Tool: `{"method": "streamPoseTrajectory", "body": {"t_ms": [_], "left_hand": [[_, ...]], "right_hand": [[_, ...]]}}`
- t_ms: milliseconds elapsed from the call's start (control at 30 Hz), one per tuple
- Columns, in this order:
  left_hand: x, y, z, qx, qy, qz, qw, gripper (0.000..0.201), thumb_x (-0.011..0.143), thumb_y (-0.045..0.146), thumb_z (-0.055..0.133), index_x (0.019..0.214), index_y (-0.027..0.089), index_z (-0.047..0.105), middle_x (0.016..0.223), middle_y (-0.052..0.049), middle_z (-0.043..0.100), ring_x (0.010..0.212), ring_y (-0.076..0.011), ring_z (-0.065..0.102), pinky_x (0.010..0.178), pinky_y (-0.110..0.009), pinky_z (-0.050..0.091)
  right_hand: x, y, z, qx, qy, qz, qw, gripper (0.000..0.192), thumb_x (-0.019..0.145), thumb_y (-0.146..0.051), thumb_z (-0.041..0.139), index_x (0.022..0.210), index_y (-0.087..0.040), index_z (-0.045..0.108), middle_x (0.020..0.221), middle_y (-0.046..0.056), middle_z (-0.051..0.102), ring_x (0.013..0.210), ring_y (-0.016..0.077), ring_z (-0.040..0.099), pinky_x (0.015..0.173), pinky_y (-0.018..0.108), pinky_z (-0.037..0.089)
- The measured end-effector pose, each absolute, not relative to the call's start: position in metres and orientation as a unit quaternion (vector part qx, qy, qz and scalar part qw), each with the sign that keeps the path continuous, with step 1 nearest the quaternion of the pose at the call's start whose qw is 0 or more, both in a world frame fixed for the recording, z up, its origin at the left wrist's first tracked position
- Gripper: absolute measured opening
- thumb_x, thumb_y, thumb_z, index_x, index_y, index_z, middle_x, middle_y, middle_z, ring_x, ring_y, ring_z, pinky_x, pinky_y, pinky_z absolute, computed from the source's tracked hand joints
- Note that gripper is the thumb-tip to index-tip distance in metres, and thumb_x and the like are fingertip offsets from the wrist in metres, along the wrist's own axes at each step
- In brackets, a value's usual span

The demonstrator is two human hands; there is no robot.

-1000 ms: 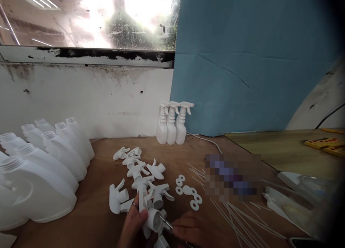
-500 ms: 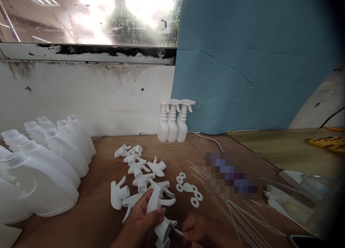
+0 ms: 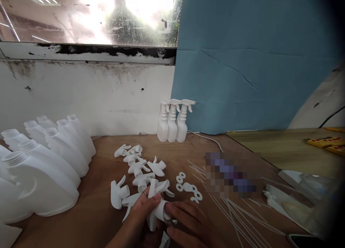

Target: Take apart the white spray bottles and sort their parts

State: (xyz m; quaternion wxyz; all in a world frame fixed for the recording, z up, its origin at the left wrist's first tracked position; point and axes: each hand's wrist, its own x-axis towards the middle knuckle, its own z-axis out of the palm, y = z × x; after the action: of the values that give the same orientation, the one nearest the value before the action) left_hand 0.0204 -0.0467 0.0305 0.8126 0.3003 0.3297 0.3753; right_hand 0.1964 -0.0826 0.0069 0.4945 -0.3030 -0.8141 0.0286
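My left hand [image 3: 142, 208] grips a white trigger sprayer head [image 3: 152, 219], its open collar [image 3: 161, 211] turned toward the right. My right hand [image 3: 190, 223] is at that collar, fingertips touching its mouth. The fingers are closed together, and a small pale tip shows by them; what they hold is mostly hidden. Several more trigger sprayer heads [image 3: 118, 193] lie loosely behind and left of my hands. White ring washers [image 3: 187, 187] lie just beyond my right hand, which partly covers the nearest one. Thin white dip tubes [image 3: 237, 219] are scattered to its right.
Several empty white bottles [image 3: 43, 176] stand in rows at the left. Three bottles with sprayers [image 3: 172, 124] stand against the wall at the back. On the right are a blurred-out purple item [image 3: 231, 174], clear plastic bags [image 3: 291, 205] and a dark phone-like object [image 3: 304, 240].
My right hand has moved left and up to the sprayer head's collar. The sprayer head has turned in my left hand. The thin item seen at my right fingers before is now mostly hidden.
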Motion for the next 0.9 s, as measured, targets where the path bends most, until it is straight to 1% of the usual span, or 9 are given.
{"method": "streamPoseTrajectory", "body": {"t_ms": [100,167,233,333,433,533,667,733,900], "left_hand": [[0.015,-0.039,0.037,0.364,0.33,0.392,0.778,0.066,0.077,0.055,0.068,0.125,0.021,0.038,0.057,0.007,0.05,0.037,-0.0038,0.03,0.039,-0.015,0.021],[0.005,-0.03,0.041,0.453,0.366,0.402,0.706,0.067,0.079,0.06,0.064,0.127,0.023,0.035,0.065,0.005,0.052,0.044,-0.0074,0.039,0.041,-0.016,0.024],[-0.008,-0.02,0.045,0.58,0.445,0.395,0.556,0.057,0.084,0.06,0.057,0.123,0.022,0.04,0.074,0.001,0.056,0.058,-0.0124,0.049,0.051,-0.02,0.034],[-0.029,-0.005,0.05,0.717,0.544,0.308,0.309,0.044,0.088,0.056,0.049,0.11,0.019,0.051,0.077,-0.003,0.06,0.067,-0.0189,0.054,0.062,-0.028,0.037],[-0.045,0.009,0.045,0.758,0.572,0.248,0.19,0.043,0.089,0.054,0.046,0.109,0.017,0.056,0.087,-0.007,0.062,0.079,-0.0245,0.057,0.071,-0.033,0.039],[-0.054,0.02,0.034,0.776,0.572,0.23,0.133,0.045,0.088,0.052,0.046,0.11,0.015,0.059,0.103,-0.012,0.062,0.097,-0.0282,0.055,0.084,-0.038,0.039],[-0.058,0.027,0.021,0.778,0.58,0.213,0.116,0.039,0.086,0.05,0.047,0.093,0.016,0.066,0.102,-0.012,0.061,0.1,-0.0311,0.052,0.085,-0.045,0.038],[-0.058,0.028,0.017,0.776,0.585,0.211,0.104,0.042,0.086,0.05,0.047,0.1,0.016,0.066,0.106,-0.012,0.059,0.103,-0.0327,0.051,0.086,-0.049,0.037],[-0.06,0.03,0.015,0.772,0.588,0.228,0.082,0.048,0.089,0.046,0.045,0.126,0.016,0.055,0.125,-0.013,0.053,0.115,-0.0322,0.044,0.093,-0.051,0.033]], "right_hand": [[0.208,-0.072,0.001,-0.284,-0.83,-0.04,0.479,0.035,0.1,-0.037,0.04,0.131,-0.027,0.053,0.121,0.009,0.069,0.107,0.0249,0.066,0.09,0.037,0.056],[0.216,-0.069,0.001,-0.323,-0.822,-0.039,0.468,0.034,0.1,-0.034,0.042,0.131,-0.027,0.053,0.12,0.008,0.069,0.108,0.0237,0.065,0.091,0.036,0.056],[0.224,-0.07,0.007,-0.378,-0.799,-0.023,0.466,0.031,0.098,-0.027,0.045,0.127,-0.026,0.057,0.118,0.007,0.07,0.109,0.0232,0.064,0.094,0.036,0.054],[0.232,-0.073,0.02,-0.447,-0.749,0.02,0.489,0.026,0.095,-0.019,0.05,0.115,-0.023,0.066,0.109,0.007,0.071,0.103,0.0242,0.065,0.092,0.036,0.053],[0.234,-0.076,0.029,-0.483,-0.706,0.064,0.514,0.021,0.095,-0.023,0.051,0.103,-0.026,0.07,0.096,0.004,0.071,0.092,0.0232,0.066,0.083,0.032,0.054],[0.23,-0.078,0.027,-0.533,-0.663,0.126,0.51,0.015,0.093,-0.033,0.055,0.1,-0.028,0.068,0.086,0.002,0.069,0.08,0.02,0.067,0.071,0.026,0.053],[0.221,-0.08,0.026,-0.564,-0.636,0.245,0.466,0.014,0.089,-0.038,0.061,0.084,-0.025,0.06,0.067,-0.004,0.06,0.054,0.0138,0.057,0.051,0.021,0.046],[0.218,-0.08,0.028,-0.54,-0.653,0.294,0.443,0.015,0.087,-0.036,0.063,0.08,-0.024,0.061,0.07,-0.003,0.06,0.059,0.0143,0.058,0.053,0.02,0.047],[0.209,-0.074,0.031,-0.422,-0.715,0.366,0.421,0.015,0.09,-0.03,0.062,0.1,-0.026,0.071,0.088,0.002,0.068,0.085,0.0194,0.064,0.076,0.028,0.051]]}}
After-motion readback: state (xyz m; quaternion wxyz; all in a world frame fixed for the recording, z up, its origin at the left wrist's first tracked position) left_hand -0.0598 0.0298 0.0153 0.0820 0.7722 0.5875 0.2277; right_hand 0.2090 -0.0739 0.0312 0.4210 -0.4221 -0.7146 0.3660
